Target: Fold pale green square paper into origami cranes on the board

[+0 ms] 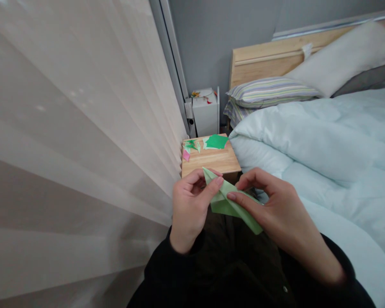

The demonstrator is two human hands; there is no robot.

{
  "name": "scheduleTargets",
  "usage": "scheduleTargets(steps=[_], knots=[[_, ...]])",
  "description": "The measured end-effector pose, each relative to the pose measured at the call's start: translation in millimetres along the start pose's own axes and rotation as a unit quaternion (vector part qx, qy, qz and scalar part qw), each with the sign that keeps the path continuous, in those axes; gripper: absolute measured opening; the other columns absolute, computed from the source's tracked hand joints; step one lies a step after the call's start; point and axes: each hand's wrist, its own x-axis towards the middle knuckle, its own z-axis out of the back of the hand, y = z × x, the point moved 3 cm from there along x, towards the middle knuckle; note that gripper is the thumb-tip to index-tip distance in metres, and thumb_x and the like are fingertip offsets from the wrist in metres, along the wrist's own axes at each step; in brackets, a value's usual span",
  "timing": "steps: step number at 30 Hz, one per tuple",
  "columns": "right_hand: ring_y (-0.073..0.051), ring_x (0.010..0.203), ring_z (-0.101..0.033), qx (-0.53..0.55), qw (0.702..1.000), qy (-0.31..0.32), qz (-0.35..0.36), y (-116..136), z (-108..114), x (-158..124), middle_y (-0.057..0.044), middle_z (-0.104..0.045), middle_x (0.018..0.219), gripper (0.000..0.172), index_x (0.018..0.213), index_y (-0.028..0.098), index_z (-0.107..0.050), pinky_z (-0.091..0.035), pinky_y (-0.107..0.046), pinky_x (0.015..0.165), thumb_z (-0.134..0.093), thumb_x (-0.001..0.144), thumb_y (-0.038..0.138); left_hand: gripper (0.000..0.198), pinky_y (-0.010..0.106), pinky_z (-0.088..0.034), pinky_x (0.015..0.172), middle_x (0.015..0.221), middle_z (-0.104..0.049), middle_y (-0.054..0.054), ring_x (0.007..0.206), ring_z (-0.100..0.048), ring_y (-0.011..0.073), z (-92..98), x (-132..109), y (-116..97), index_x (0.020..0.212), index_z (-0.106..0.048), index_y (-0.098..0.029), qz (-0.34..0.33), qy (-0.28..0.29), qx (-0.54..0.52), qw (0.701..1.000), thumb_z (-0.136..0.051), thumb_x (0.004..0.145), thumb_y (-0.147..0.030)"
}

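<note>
A light green sheet of folding paper (226, 208), creased and partly folded, is held in the air between both hands above my lap. My left hand (192, 205) pinches its upper left part, thumb on top and a pointed corner sticking up past the fingers. With thumb and forefinger, my right hand (272, 201) grips the folded upper edge near the middle. The paper's lower right end hangs below the right thumb. Some of the fingers behind the paper are hidden.
Ahead stands a small wooden table (208, 160) bearing green paper sheets (216, 141), folded green pieces (191, 145) and a pink piece (186, 155). Behind it is a white cabinet (205, 117). A pale curtain (83, 128) hangs at left; a bed with a light blue quilt (324, 141) fills the right.
</note>
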Motion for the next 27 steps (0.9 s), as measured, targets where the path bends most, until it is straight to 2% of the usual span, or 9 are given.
scheduleTargets(steps=[5, 11, 18, 22, 25, 27], knots=[[-0.017, 0.068, -0.067, -0.010, 1.000, 0.003, -0.009, 1.1, 0.8, -0.1, 0.002, -0.072, 0.072, 0.022, 0.075, 0.023, -0.066, -0.049, -0.028, 0.065, -0.075, 0.087, 0.039, 0.012, 0.022, -0.052, 0.067, 0.076, -0.074, 0.000, 0.070, -0.066, 0.0125, -0.4, -1.9, -1.5, 0.082, -0.079, -0.020, -0.020, -0.020, 0.006, 1.000, -0.087, 0.076, -0.027], [-0.018, 0.067, -0.068, 0.005, 1.000, 0.020, -0.005, 6.4, 0.4, -1.8, 0.001, -0.075, 0.072, 0.023, 0.074, 0.023, -0.073, -0.048, -0.028, 0.065, -0.068, 0.093, 0.035, 0.015, 0.021, -0.052, 0.065, 0.075, -0.074, 0.000, 0.069, -0.066, 0.0128, -0.1, -2.7, -0.3, 0.080, -0.080, -0.020, -0.011, -0.027, 0.011, 1.000, -0.089, 0.073, -0.028], [-0.018, 0.068, -0.069, 0.038, 0.999, 0.005, -0.010, 6.0, -1.4, -3.0, -0.001, -0.077, 0.073, 0.024, 0.073, 0.021, -0.076, -0.048, -0.029, 0.065, -0.068, 0.091, 0.033, 0.012, 0.019, -0.049, 0.064, 0.077, -0.075, 0.000, 0.068, -0.063, 0.0100, -0.6, -2.3, 2.3, 0.083, -0.082, -0.021, 0.002, -0.003, -0.017, 1.000, -0.089, 0.076, -0.028], [-0.017, 0.064, -0.067, 0.036, 0.999, 0.002, -0.021, 5.2, -2.1, -2.2, 0.000, -0.075, 0.069, 0.023, 0.070, 0.021, -0.072, -0.047, -0.027, 0.061, -0.069, 0.089, 0.033, 0.011, 0.019, -0.049, 0.064, 0.078, -0.076, 0.000, 0.069, -0.063, 0.0101, 0.1, -2.4, 2.3, 0.082, -0.082, -0.022, 0.005, 0.001, -0.023, 1.000, -0.089, 0.076, -0.028], [-0.017, 0.066, -0.069, 0.050, 0.998, -0.004, -0.037, 3.6, -0.4, -0.4, 0.001, -0.075, 0.071, 0.011, 0.083, 0.022, -0.070, -0.051, -0.027, 0.065, -0.075, 0.085, 0.032, 0.013, 0.021, -0.051, 0.066, 0.078, -0.076, 0.001, 0.070, -0.065, 0.0126, 0.8, -2.7, -0.1, 0.080, -0.082, -0.021, 0.006, 0.000, -0.008, 1.000, -0.091, 0.072, -0.027], [-0.018, 0.069, -0.071, 0.060, 0.997, 0.017, -0.039, 3.3, -0.2, 1.0, 0.001, -0.076, 0.073, 0.011, 0.090, 0.022, -0.071, -0.053, -0.027, 0.069, -0.075, 0.085, 0.031, 0.013, 0.022, -0.051, 0.065, 0.078, -0.076, 0.001, 0.070, -0.066, 0.0133, 0.8, -2.5, -2.0, 0.078, -0.082, -0.020, 0.010, 0.004, -0.002, 1.000, -0.091, 0.071, -0.026]])
